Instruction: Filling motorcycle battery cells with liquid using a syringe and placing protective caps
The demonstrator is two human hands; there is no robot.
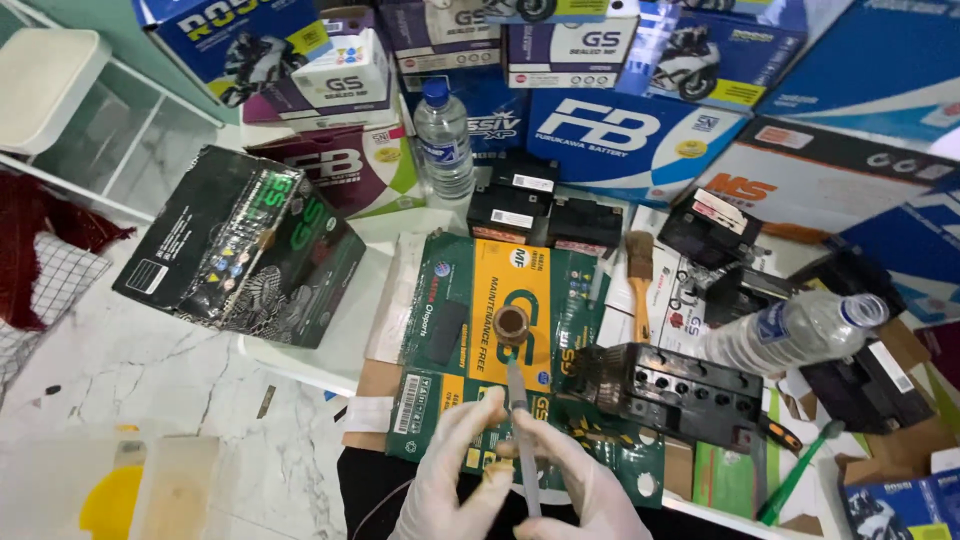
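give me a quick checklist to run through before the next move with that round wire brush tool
1. Both gloved hands on the tool shaft: left hand and right hand both grip the wire brush tool. Ok.
2. Gloves intact: no tears visible. Ok.
3. Brush head free of the black battery: apart from it, over the green flattened carton. Ok.
4. Battery top caps in place: too small to judge. Cannot tell.
5. Tipped water bottle capped: cap is on. Ok.
6. Paintbrush out of the way: lies behind, apart. Ok.

Battery workshop: stacked battery cartons (620, 130), loose black batteries (525, 205), brush (640, 275), cluttered worktable (330, 350).
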